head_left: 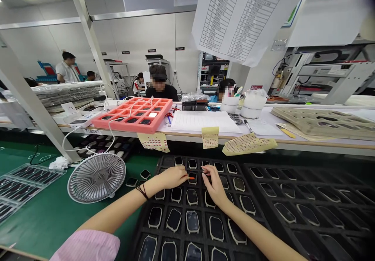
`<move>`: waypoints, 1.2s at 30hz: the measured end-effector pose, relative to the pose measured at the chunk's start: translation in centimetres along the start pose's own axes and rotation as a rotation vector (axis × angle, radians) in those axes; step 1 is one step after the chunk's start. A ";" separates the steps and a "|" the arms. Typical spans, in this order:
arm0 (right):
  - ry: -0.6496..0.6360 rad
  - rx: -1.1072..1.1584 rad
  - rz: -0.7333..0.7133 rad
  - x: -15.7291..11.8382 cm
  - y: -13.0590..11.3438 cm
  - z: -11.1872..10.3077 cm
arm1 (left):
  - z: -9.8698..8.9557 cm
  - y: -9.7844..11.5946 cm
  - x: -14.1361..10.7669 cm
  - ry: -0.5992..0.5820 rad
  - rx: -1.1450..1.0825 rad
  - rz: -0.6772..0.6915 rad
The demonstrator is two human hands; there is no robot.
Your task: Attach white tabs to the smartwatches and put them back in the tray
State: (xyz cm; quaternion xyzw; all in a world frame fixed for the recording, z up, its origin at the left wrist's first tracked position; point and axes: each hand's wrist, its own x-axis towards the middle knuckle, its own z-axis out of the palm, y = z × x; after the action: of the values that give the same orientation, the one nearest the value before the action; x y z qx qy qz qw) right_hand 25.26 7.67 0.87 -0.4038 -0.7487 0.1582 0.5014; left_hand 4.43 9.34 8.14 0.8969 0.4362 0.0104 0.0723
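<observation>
Black tray (199, 218) on green mat (48, 224), factory-like room (140, 38)

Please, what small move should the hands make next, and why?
Probably the left hand should lower the small orange piece gently onto the rounded black part under it. The orange tip already sits right over that part, and the right hand is close beside it, well placed to steady it.

An electronics assembly workshop, with black device trays (164, 163).
</observation>
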 end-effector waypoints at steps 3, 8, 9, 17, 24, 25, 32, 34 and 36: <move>-0.042 -0.015 -0.002 0.0 -0.2 -0.1 | 0.1 -1.0 0.9 0.051 0.020 -0.033; -0.431 -0.167 -0.256 -0.3 -1.5 -0.1 | -0.2 -4.5 3.4 0.020 0.058 -0.123; -0.505 -0.196 -0.303 -0.4 -1.6 -0.1 | -0.2 -5.0 3.8 0.002 0.059 -0.118; -0.588 -0.240 -0.322 -0.6 -0.8 0.3 | -1.2 -7.4 5.8 -0.142 -0.042 -0.008; -0.593 -0.244 -0.320 -0.6 -1.2 0.2 | -0.3 -7.9 4.4 -0.027 -0.117 0.020; -0.593 -0.250 -0.318 -0.5 -1.3 0.1 | -0.2 -7.9 4.2 0.000 -0.125 0.020; -0.592 -0.258 -0.331 -0.3 -1.2 0.2 | -0.9 -6.5 5.9 0.113 -0.124 0.011; -0.587 -0.257 -0.348 -0.3 -1.3 0.2 | -1.1 -5.4 7.1 0.091 -0.114 0.028; -0.578 -0.264 -0.346 -0.1 -1.6 -0.4 | -1.1 -4.3 8.4 0.040 -0.098 0.048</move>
State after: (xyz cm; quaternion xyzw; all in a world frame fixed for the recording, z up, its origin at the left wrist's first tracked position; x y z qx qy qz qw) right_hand 24.91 6.55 2.05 -0.2708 -0.9308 0.0806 0.2320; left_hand 6.19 18.64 8.29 0.9021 0.4148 0.0512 0.1071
